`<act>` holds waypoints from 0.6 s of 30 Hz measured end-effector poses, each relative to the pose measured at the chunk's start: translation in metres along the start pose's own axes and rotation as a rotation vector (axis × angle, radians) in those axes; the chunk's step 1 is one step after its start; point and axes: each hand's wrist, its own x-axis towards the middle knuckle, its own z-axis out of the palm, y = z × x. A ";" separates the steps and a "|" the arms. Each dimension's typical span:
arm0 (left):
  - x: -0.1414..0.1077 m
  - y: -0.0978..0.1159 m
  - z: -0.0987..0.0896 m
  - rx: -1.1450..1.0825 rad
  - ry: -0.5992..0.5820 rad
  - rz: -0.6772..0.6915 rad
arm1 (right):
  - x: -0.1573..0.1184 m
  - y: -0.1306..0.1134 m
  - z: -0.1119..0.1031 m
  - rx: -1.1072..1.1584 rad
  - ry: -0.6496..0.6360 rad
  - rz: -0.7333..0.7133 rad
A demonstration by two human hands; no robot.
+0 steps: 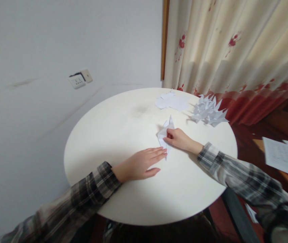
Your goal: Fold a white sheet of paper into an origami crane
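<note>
On the round white table lies a partly folded sheet of white paper, with narrow points at its far and near ends. My left hand rests flat, its fingers stretched out and the tips touching the paper's near end. From the right, my right hand presses on the paper's middle with curled fingers; they seem to grip its right side, though the thumb and fingers hide part of it.
The white table stands against a wall. Loose white paper pieces lie at its far side. Several folded paper cranes are heaped at the far right. A curtain hangs behind; written sheets lie to the right.
</note>
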 end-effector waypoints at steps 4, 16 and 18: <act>0.000 0.002 -0.002 -0.003 0.000 0.012 | 0.000 -0.001 0.000 -0.005 0.002 0.002; 0.001 0.001 -0.002 -0.027 0.027 0.038 | -0.001 -0.003 -0.002 0.008 0.001 0.006; 0.000 0.000 -0.002 -0.017 0.025 0.044 | -0.001 -0.003 -0.002 0.006 0.004 0.006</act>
